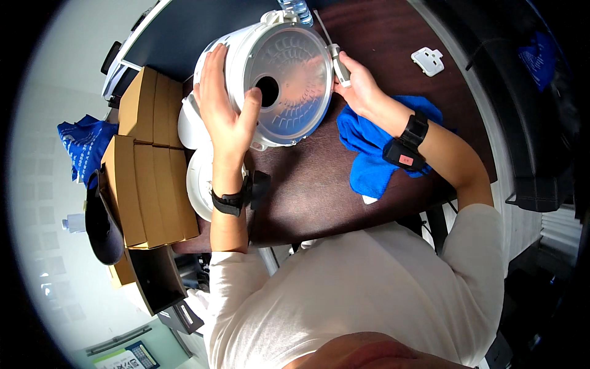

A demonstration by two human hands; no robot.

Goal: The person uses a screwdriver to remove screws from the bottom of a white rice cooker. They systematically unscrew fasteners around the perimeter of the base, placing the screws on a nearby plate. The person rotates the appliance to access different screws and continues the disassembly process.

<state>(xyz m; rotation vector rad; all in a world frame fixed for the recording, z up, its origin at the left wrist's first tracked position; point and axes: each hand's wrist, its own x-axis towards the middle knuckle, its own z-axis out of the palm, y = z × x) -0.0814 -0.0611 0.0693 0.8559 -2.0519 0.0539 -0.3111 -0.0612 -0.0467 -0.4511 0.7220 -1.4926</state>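
Looking straight down at a dark brown counter (307, 190), and right in the middle of it lies a white rice cooker body (270, 80), tipped on its side so the silvery metal base plate (295, 80) with its round dark hole (267, 91) faces the person. The left hand (224, 107) is spread wide over the cooker's near-left rim, fingers running up the white wall, thumb hooked across the edge of the plate just beside the hole, steadying the whole thing. The right hand (356, 86) is curled shut around the grey handle of a screwdriver (335, 58), whose thin shaft points up and away along the cooker's right edge; whether the tip touches anything I cannot tell. Both wrists carry black bands. Under the right forearm, a blue cloth (369, 147) is bunched on the counter, touching the wrist. Far right, well apart, sits a small white plastic part (427, 61). Just below the cooker, at the left hand's wrist, are more white rounded pieces (200, 178), partly hidden by the arm. Left of those, brown cardboard boxes (147, 178) are stacked on the counter's edge, with a dark cap (101, 224) beside them and a clear bottle (298, 9) up top behind the cooker.
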